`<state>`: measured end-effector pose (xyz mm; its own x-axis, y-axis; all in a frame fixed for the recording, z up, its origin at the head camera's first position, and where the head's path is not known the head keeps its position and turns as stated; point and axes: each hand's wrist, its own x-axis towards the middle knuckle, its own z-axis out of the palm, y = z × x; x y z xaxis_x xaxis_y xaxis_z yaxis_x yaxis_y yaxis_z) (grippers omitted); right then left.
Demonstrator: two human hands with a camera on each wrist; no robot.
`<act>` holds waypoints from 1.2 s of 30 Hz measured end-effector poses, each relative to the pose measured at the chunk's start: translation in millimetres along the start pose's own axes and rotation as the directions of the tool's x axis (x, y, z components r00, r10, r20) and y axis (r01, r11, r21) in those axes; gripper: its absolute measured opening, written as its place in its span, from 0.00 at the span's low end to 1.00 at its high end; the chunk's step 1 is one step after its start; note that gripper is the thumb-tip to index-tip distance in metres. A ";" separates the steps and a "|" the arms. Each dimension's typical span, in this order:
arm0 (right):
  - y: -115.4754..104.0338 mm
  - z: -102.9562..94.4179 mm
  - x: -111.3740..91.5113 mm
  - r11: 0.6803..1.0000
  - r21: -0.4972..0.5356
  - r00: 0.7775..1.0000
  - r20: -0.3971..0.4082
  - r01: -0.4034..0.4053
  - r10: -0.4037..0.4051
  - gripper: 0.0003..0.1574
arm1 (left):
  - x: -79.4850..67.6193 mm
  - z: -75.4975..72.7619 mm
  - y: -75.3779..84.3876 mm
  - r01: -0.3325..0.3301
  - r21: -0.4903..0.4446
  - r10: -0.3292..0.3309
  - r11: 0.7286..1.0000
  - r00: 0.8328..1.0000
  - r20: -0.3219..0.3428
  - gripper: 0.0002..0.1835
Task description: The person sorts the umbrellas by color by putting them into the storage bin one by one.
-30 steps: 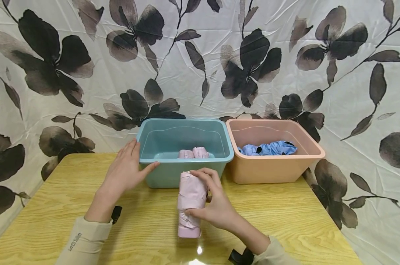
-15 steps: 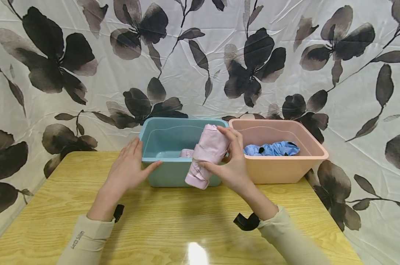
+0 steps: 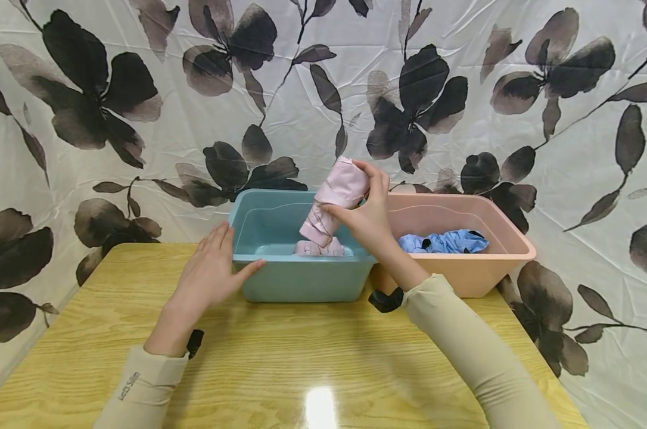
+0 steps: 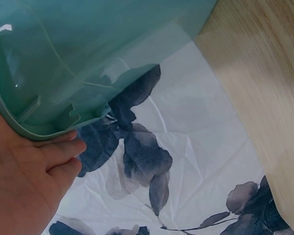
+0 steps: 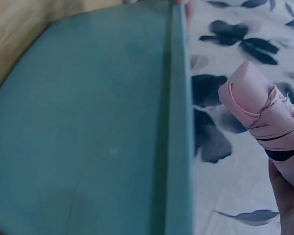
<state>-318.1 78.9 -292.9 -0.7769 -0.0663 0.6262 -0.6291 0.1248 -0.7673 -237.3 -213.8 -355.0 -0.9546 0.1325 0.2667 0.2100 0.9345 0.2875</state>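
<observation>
My right hand (image 3: 374,208) grips a rolled-up pale pink garment (image 3: 338,187) by its side, thumb toward me and fingers over the far top end. The roll tilts over the teal bin (image 3: 302,279), its lower end overlapping the pink rolls (image 3: 318,247) that lie inside. In the right wrist view the roll (image 5: 264,107) shows a dark stripe and tucked folds, beside the bin's long rim. My left hand (image 3: 208,271) rests against the bin's left side, fingers straight and thumb laid over the front rim. Seen from the left wrist, its fingertips touch the rim's outer side.
A peach bin (image 3: 463,275) stands right of the teal one, holding bundled blue fabric (image 3: 447,241) with black parts. Both bins sit toward the back of a wooden table (image 3: 280,357). A flower-printed white cloth (image 3: 323,119) hangs behind.
My right hand has lifted the pink roll off the table, carried it forward and tilted it above the teal bin. The left hand has stayed at the bin's left side.
</observation>
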 end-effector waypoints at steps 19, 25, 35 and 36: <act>58.4 71.9 31.5 0.902 -0.270 0.902 0.186 -0.336 0.391 0.56 | 0.8 0.7 -0.4 -0.001 0.003 0.001 1.000 1.000 -0.006 0.60; 70.1 85.6 32.9 0.848 -0.306 0.828 0.239 -0.432 0.508 0.58 | 0.1 1.2 0.5 -0.004 0.006 0.004 1.000 1.000 -0.003 0.60; 79.6 90.5 29.7 0.802 -0.398 0.683 0.428 -0.445 0.592 0.58 | 1.0 0.4 -2.8 -0.005 0.007 0.005 1.000 1.000 -0.008 0.59; 80.3 90.4 29.0 0.804 -0.419 0.673 0.449 -0.423 0.588 0.58 | 1.1 0.6 -2.9 -0.005 0.005 0.005 1.000 1.000 -0.005 0.59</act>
<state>-393.6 -2.5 -348.9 -0.9050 -0.4153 -0.0921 -0.1653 0.5428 -0.8234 -239.1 -216.2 -356.1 -0.9524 0.1358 0.2728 0.2140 0.9355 0.2813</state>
